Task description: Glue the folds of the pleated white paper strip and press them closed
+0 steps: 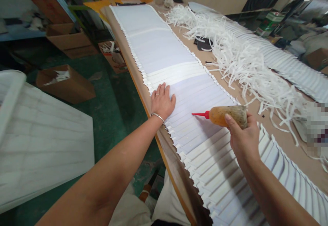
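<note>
The left hand, open flat and holding nothing, is pressed on the fanned white sheets at 9 o'clock, seemingly to stop the overlaps sliding. The glue bottle is gripped in the closed right hand at 3 o'clock, its nozzle aimed toward 9 o'clock low over the sheets.

Green floor carries open cardboard boxes; a long brown worktable stands beside green metal racking.
</note>
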`<state>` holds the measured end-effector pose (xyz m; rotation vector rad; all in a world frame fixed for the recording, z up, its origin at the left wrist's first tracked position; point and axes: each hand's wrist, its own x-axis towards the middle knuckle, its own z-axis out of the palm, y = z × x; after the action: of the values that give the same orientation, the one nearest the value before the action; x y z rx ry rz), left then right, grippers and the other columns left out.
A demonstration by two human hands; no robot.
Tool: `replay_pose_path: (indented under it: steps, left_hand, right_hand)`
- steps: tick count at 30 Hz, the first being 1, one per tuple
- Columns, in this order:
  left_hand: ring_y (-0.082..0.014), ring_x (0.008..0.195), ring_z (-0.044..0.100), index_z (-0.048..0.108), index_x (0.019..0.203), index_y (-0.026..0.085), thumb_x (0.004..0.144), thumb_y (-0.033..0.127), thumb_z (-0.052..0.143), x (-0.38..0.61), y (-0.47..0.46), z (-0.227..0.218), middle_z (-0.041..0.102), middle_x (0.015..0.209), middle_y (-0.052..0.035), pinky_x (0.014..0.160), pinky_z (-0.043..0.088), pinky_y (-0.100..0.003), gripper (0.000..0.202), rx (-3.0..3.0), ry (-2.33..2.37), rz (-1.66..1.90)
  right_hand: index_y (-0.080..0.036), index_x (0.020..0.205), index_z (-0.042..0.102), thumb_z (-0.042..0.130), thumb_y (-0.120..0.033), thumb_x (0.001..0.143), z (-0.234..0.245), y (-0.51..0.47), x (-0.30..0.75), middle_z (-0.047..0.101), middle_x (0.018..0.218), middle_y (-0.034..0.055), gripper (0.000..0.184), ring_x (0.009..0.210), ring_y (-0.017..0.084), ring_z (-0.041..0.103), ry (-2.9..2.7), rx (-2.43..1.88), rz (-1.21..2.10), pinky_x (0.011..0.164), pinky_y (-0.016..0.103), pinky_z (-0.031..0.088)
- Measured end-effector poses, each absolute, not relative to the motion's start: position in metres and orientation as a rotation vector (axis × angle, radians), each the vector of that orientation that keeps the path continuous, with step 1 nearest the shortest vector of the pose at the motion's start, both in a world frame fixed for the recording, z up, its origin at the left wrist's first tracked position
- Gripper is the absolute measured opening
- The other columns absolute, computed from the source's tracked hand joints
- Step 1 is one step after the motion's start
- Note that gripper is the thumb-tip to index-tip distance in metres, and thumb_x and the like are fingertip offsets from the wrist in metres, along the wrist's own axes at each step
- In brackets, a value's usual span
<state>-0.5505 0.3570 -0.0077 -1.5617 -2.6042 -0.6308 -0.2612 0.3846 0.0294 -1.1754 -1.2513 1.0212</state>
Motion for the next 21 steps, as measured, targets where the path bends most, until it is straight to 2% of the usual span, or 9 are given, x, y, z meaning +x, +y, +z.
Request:
replay_pose_path:
  steps: [4,9,12,14,16,18,21]
  left_hand:
    - [-0.0277,0.161,0.030,0.047,0.160,0.013,0.106,0.040,0.039,-0.550,0.357,-0.006,0.036,0.172,-0.0116,0.132,0.023,-0.050,0.061,-1.568,-2.607,-0.609]
    - [-0.0266,0.161,0.029,0.046,0.160,0.013,0.107,0.041,0.037,-0.549,0.357,-0.004,0.035,0.173,-0.0100,0.131,0.025,-0.049,0.060,-1.571,-2.611,-0.551]
    - [-0.0267,0.161,0.029,0.046,0.160,0.013,0.107,0.041,0.037,-0.549,0.357,-0.004,0.035,0.173,-0.0099,0.131,0.025,-0.050,0.061,-1.571,-2.616,-0.541]
    - [-0.0267,0.161,0.029,0.046,0.161,0.013,0.107,0.041,0.037,-0.549,0.357,-0.004,0.035,0.173,-0.0099,0.131,0.025,-0.050,0.061,-1.566,-2.621,-0.542]
    - [-0.0265,0.161,0.029,0.046,0.161,0.014,0.107,0.041,0.037,-0.549,0.357,-0.004,0.036,0.172,-0.0098,0.132,0.024,-0.050,0.061,-1.562,-2.623,-0.545]
    - [-0.0265,0.161,0.029,0.046,0.161,0.014,0.108,0.041,0.037,-0.549,0.357,-0.005,0.036,0.172,-0.0099,0.132,0.024,-0.049,0.060,-1.561,-2.619,-0.547]
    - [-0.0270,0.161,0.029,0.047,0.160,0.013,0.107,0.040,0.038,-0.549,0.357,-0.006,0.037,0.172,-0.0100,0.132,0.024,-0.049,0.060,-1.564,-2.604,-0.553]
  right_hand:
    - [-0.022,0.122,0.062,0.092,-0.054,0.069,0.036,0.362,-0.273,0.069,0.102,0.0011,0.068,0.086,0.017,0.064,-1.398,-1.292,0.945,0.080,0.033,0.054]
    - [-0.021,0.125,0.060,0.090,-0.057,0.070,0.042,0.336,-0.289,0.069,0.106,0.0047,0.073,0.090,0.022,0.065,-1.592,-1.326,0.850,0.082,0.039,0.056]
    - [-0.023,0.128,0.059,0.089,-0.050,0.074,0.042,0.325,-0.291,0.068,0.115,0.0069,0.068,0.097,0.024,0.068,-1.726,-1.198,0.761,0.084,0.042,0.058]
    - [-0.027,0.135,0.057,0.089,-0.040,0.074,0.041,0.324,-0.287,0.068,0.122,0.0077,0.070,0.102,0.026,0.070,-1.836,-1.021,0.629,0.085,0.044,0.060]
    - [-0.031,0.140,0.055,0.092,-0.029,0.070,0.043,0.331,-0.277,0.070,0.127,0.0083,0.079,0.107,0.029,0.073,-1.932,-0.785,0.529,0.090,0.048,0.061]
    - [-0.031,0.136,0.058,0.096,-0.022,0.062,0.048,0.345,-0.264,0.073,0.127,0.0091,0.083,0.112,0.034,0.074,-1.959,-0.628,0.471,0.096,0.056,0.061]
    - [-0.030,0.119,0.063,0.101,-0.020,0.046,0.060,0.380,-0.243,0.072,0.127,0.0082,0.083,0.119,0.037,0.072,-1.708,-0.807,0.453,0.109,0.062,0.054]
